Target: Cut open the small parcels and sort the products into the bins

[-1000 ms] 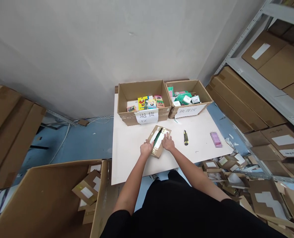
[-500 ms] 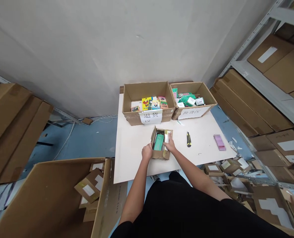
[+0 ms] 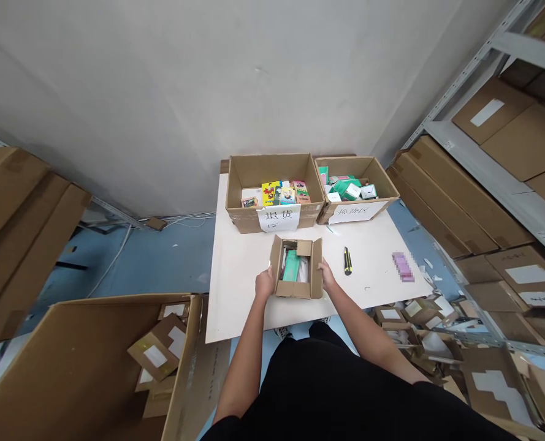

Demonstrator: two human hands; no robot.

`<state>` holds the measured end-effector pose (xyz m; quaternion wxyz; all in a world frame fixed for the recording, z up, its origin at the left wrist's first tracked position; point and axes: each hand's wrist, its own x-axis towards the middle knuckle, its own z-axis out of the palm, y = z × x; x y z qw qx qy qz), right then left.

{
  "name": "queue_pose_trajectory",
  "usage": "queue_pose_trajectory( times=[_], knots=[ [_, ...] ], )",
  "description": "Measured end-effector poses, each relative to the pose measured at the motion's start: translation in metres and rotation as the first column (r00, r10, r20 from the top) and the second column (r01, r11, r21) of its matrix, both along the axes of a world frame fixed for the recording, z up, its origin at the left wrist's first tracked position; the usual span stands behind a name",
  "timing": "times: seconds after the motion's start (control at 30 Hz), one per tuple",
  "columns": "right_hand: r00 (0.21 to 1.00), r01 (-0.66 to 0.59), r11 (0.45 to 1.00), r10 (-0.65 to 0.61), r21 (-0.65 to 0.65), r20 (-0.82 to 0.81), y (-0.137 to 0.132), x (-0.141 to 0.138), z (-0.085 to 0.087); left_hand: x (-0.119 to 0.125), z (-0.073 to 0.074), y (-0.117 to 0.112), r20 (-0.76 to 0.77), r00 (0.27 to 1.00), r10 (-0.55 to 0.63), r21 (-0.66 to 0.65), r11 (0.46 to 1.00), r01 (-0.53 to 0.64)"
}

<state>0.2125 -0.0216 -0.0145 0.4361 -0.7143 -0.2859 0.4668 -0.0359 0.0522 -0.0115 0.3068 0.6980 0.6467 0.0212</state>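
A small cardboard box (image 3: 295, 289) stands on the white table with its top flaps spread outward. Inside it lies a green packet (image 3: 292, 266), beside some whitish material I cannot make out. My left hand (image 3: 263, 283) is closed on the box's left flap. On the opposite side, my right hand (image 3: 327, 275) grips the right flap, fingers partly hidden behind it. A yellow and black box cutter (image 3: 348, 261) lies to the right of my right hand.
Two larger cardboard boxes with handwritten signs stand at the back: the left box (image 3: 244, 220) holds colourful packs, the right box (image 3: 387, 202) green and white ones. A blurred purple item (image 3: 403, 267) lies right on the table (image 3: 235, 306). A large carton (image 3: 83, 343) stands at lower left.
My right hand has moved from the box's inner right side outward to its right flap, which is now spread wide. The left flap is also further out. The green packet shows more fully.
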Motion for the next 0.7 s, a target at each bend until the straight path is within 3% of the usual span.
queue_pose_trajectory(
  times=[0.13, 0.2, 0.23, 0.33, 0.43, 0.5, 0.6, 0.67, 0.7],
  knots=[
    [0.994, 0.11, 0.994, -0.111, -0.01, -0.022, -0.011, 0.023, -0.005, -0.019, -0.007, 0.007, 0.014, 0.997, 0.076, 0.024, 0.997, -0.076],
    [0.975, 0.163, 0.986, -0.157, -0.026, 0.158, -0.017, 0.033, -0.008, -0.016, -0.01, 0.006, -0.02, 0.996, 0.084, 0.106, 0.991, -0.081],
    [0.945, 0.158, 0.987, -0.139, -0.04, 0.294, -0.019, 0.035, -0.01, -0.011, -0.012, 0.004, -0.036, 0.999, 0.035, 0.154, 0.988, -0.029],
    [0.766, -0.024, 0.991, 0.101, -0.129, 0.635, -0.026, 0.028, -0.016, 0.011, -0.018, -0.004, -0.065, 0.954, -0.293, 0.202, 0.932, 0.3],
    [0.603, -0.193, 0.944, 0.328, -0.266, 0.727, -0.028, 0.009, -0.024, 0.031, -0.024, -0.015, -0.066, 0.858, -0.51, 0.143, 0.846, 0.514],
    [0.564, -0.211, 0.925, 0.378, -0.315, 0.734, -0.027, 0.0, -0.028, 0.036, -0.025, -0.019, -0.039, 0.856, -0.515, 0.116, 0.849, 0.516],
    [0.528, -0.263, 0.932, 0.356, -0.25, 0.771, -0.023, 0.002, -0.032, 0.028, -0.023, -0.015, 0.12, 0.89, -0.44, 0.089, 0.898, 0.432],
    [0.496, -0.406, 0.894, 0.388, -0.188, 0.776, -0.015, 0.007, -0.033, 0.013, -0.022, -0.008, 0.266, 0.861, -0.433, 0.039, 0.898, 0.439],
    [0.476, -0.497, 0.848, 0.441, -0.181, 0.761, -0.01, 0.009, -0.033, 0.005, -0.021, -0.005, 0.326, 0.833, -0.448, 0.013, 0.883, 0.47]
  ],
)
